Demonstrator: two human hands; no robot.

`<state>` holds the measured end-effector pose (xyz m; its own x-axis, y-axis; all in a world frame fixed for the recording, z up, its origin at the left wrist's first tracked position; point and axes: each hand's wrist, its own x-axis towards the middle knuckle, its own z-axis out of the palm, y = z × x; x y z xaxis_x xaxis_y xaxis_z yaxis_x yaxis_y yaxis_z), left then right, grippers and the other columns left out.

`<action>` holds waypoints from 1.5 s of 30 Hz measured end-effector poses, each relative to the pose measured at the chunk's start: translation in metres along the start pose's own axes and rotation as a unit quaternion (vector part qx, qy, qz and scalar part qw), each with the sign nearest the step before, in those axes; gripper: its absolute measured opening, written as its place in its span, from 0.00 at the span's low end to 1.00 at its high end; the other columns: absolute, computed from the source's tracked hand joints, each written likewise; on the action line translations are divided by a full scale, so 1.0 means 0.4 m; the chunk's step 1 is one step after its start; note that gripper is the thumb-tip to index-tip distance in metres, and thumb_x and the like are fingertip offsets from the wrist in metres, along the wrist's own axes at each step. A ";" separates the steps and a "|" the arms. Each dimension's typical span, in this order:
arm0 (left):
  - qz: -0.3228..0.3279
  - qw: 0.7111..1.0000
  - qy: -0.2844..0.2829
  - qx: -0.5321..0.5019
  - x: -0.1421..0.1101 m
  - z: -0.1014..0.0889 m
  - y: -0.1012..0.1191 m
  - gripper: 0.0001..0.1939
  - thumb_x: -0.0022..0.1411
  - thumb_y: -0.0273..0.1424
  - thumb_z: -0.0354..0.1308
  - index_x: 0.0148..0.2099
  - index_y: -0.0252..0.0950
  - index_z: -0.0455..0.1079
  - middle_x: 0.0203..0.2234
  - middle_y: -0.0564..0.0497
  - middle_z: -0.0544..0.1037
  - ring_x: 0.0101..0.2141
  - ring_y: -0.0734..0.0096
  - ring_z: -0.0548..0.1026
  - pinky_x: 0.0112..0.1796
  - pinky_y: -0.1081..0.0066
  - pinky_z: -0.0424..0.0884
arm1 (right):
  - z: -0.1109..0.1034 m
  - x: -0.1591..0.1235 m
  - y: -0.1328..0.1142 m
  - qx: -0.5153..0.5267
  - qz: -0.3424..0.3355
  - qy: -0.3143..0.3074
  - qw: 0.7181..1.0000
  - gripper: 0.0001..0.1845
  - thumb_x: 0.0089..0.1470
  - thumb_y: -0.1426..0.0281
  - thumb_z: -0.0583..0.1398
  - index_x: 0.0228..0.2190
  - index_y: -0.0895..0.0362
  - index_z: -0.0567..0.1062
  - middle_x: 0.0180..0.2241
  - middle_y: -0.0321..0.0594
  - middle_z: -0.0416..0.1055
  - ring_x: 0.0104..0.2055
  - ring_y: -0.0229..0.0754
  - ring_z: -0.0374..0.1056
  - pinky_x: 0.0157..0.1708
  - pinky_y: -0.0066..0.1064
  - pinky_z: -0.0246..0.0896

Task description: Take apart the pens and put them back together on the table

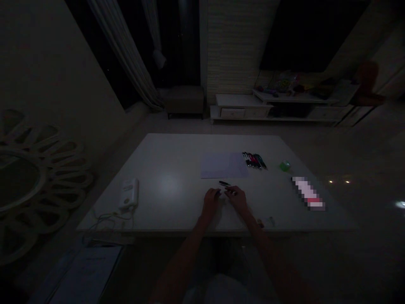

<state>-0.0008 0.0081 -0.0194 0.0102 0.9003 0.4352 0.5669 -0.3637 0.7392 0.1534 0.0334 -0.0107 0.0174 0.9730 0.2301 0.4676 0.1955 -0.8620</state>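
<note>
The room is dim. My left hand (211, 202) and my right hand (237, 199) rest close together near the front of a white table (167, 202). A dark pen part (230, 192) lies at my right fingertips and seems pinched there. A small black pen piece (224, 183) lies just beyond, touching neither hand. My left fingertips are beside a small dark bit, too dim to identify. Farther back are a pale sheet of paper (224, 165) and a row of several coloured pens (255, 160).
A green small object (284, 166) and a blurred pink-and-white tube (308, 193) lie to the right. A white device (129, 193) with a cable sits left. Small items (260, 223) lie near the front edge. Papers lie below the table.
</note>
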 end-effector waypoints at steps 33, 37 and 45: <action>-0.002 0.993 -0.009 0.116 0.014 0.001 0.010 0.06 0.62 0.26 0.51 0.40 0.36 0.69 0.32 0.49 0.72 0.35 0.68 0.69 0.37 0.68 0.64 | -0.137 0.026 -0.065 -0.263 -0.152 -0.071 0.950 0.07 0.54 0.71 0.57 0.30 0.55 0.77 0.32 0.41 0.76 0.36 0.43 0.68 0.42 0.34 0.49; 0.003 0.991 -0.019 0.136 0.012 0.004 0.010 0.06 0.63 0.26 0.51 0.40 0.36 0.68 0.32 0.50 0.71 0.36 0.68 0.69 0.37 0.68 0.62 | -0.144 0.027 -0.072 -0.271 -0.140 -0.060 0.950 0.07 0.54 0.69 0.58 0.31 0.54 0.77 0.32 0.41 0.76 0.37 0.43 0.68 0.44 0.35 0.49; 0.037 0.979 -0.075 0.188 0.008 0.014 0.001 0.04 0.63 0.27 0.53 0.41 0.36 0.68 0.34 0.49 0.72 0.38 0.67 0.68 0.38 0.67 0.61 | -0.099 0.038 -0.117 -0.177 -0.123 -0.130 0.968 0.05 0.50 0.68 0.60 0.30 0.53 0.77 0.28 0.38 0.77 0.34 0.42 0.71 0.43 0.35 0.56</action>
<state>0.0042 0.0122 -0.0205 0.1673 0.9103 0.3787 0.8230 -0.3404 0.4547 0.1668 0.0342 0.0509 -0.3349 0.9092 0.2472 0.7038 0.4159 -0.5760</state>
